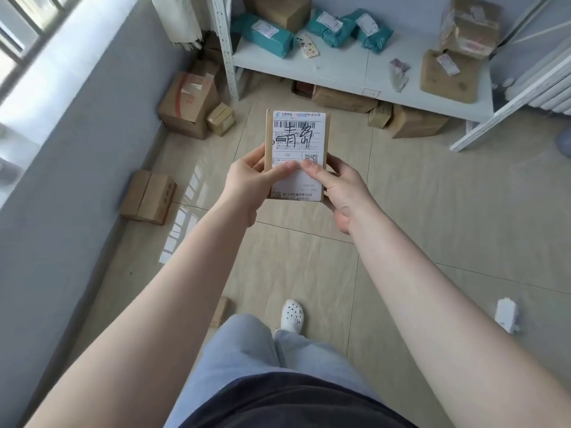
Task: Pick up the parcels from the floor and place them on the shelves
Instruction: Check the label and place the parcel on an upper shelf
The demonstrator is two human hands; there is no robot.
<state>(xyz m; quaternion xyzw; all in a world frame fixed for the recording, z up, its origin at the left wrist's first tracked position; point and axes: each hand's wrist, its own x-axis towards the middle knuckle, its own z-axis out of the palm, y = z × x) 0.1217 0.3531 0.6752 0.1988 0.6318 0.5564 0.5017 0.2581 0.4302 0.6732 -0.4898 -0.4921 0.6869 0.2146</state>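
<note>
While other boxes (185,103) lie on the floor (432,211) by the far shelf (340,69), both hands, left (250,180) and right (343,189), clamp a labelled parcel (297,154) mid-air, fingers closed on its sides.

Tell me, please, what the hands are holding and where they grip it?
Both hands hold a small labelled cardboard parcel by its lower half: left hand on the left edge, right hand on the right, thumbs on the label.

Three teal mailer bags (267,34) lie on the shelf (340,69), with three brown cardboard boxes (449,77). Seven cardboard boxes (185,103) sit on the floor (432,196), plus one small white packet (506,315). Two hands (253,180) hold one labelled box (296,134).
</note>
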